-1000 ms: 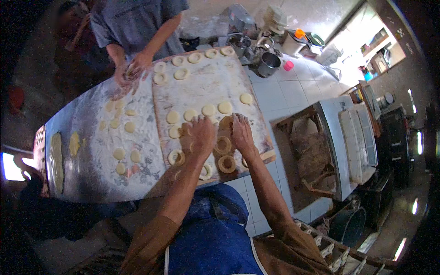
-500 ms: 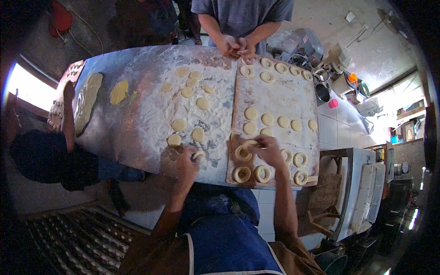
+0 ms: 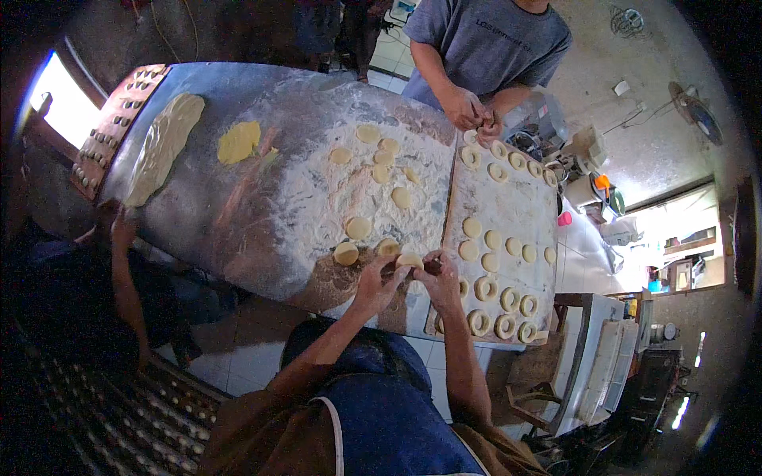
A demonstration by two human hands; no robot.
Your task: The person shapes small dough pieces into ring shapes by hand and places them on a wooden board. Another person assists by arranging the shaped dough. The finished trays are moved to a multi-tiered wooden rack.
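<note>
Near the front edge of the floured table, my left hand and my right hand come together on one round piece of dough. Fingers of both hands pinch its sides. Several flat dough discs are scattered on the flour ahead and left of my hands. To the right lies a floured wooden board. Dough rings line its near end, and several plain dough discs sit at its middle. My right hand partly covers the board's near left edge.
Across the table a person in a grey shirt works dough with both hands. Another person's arm reaches in at the left, near a long slab of dough. A yellow lump lies beside it. Trays of small pieces stand at lower left.
My right hand has left the dough rings on the board and moved left to join my left hand. Both now grip one dough piece. The view has swung left.
</note>
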